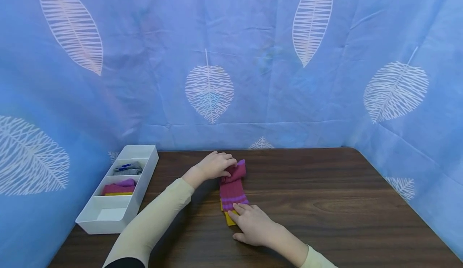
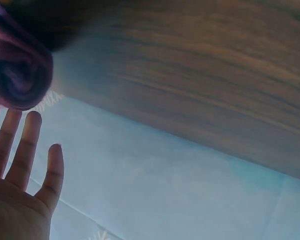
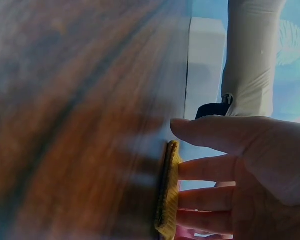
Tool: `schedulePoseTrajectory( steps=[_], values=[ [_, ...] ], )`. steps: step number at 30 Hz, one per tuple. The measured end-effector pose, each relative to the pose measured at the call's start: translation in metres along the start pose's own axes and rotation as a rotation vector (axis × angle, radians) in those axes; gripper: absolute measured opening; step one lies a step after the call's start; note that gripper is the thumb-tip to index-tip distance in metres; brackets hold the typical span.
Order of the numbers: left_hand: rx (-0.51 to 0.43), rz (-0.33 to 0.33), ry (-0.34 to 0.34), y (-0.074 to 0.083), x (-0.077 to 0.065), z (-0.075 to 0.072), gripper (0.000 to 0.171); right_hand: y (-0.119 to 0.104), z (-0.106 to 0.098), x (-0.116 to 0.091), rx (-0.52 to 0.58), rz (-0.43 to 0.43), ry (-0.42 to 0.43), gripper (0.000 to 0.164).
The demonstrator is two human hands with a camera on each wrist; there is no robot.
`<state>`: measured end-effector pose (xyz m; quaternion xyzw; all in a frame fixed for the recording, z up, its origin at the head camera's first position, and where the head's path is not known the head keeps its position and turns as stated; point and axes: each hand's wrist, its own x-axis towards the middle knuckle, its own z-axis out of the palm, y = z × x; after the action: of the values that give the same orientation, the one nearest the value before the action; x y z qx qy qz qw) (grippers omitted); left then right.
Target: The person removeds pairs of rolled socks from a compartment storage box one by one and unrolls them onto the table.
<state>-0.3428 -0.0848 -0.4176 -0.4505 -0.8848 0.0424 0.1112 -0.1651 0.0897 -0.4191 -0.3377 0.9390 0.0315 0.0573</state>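
A pair of maroon socks [image 1: 233, 190] with purple stripes and yellow cuffs lies lengthwise on the table, its far end rolled up. My left hand [image 1: 216, 165] holds that rolled end, thumb on the near side and fingers over the top. In the left wrist view the roll [image 2: 21, 75] shows its spiral edge beside the fingertips; the thumb is hidden there. Over the near end, my right hand [image 1: 254, 224] rests with extended fingers, pressing on the striped part and the yellow cuff [image 3: 168, 192].
At the left of the brown wooden table [image 1: 325, 203] stands a white divided box [image 1: 142, 195]. One compartment holds grey and blue folded cloth [image 1: 128, 168], another a maroon, purple and yellow bundle [image 1: 119, 187]. A blue leaf-patterned curtain [image 1: 260, 99] hangs behind the table.
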Motion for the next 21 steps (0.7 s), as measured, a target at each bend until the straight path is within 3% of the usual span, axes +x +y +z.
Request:
schedulePoseTrajectory(
  steps=[6, 10, 14, 21],
  values=[
    [0.023, 0.003, 0.005, 0.002, 0.004, 0.001, 0.025, -0.001, -0.001, -0.001, 0.015, 0.007, -0.015, 0.062],
    [0.004, -0.033, -0.001, 0.001, 0.006, 0.004, 0.021, 0.0, -0.002, -0.001, 0.001, 0.003, -0.001, 0.062],
    [-0.046, -0.091, -0.018, 0.001, 0.003, 0.009, 0.022, 0.0, -0.002, 0.0, 0.003, 0.002, 0.001, 0.061],
    [-0.036, -0.078, -0.035, 0.004, -0.001, 0.01, 0.029, 0.002, -0.003, -0.007, 0.029, -0.012, -0.01, 0.059]
  ],
)
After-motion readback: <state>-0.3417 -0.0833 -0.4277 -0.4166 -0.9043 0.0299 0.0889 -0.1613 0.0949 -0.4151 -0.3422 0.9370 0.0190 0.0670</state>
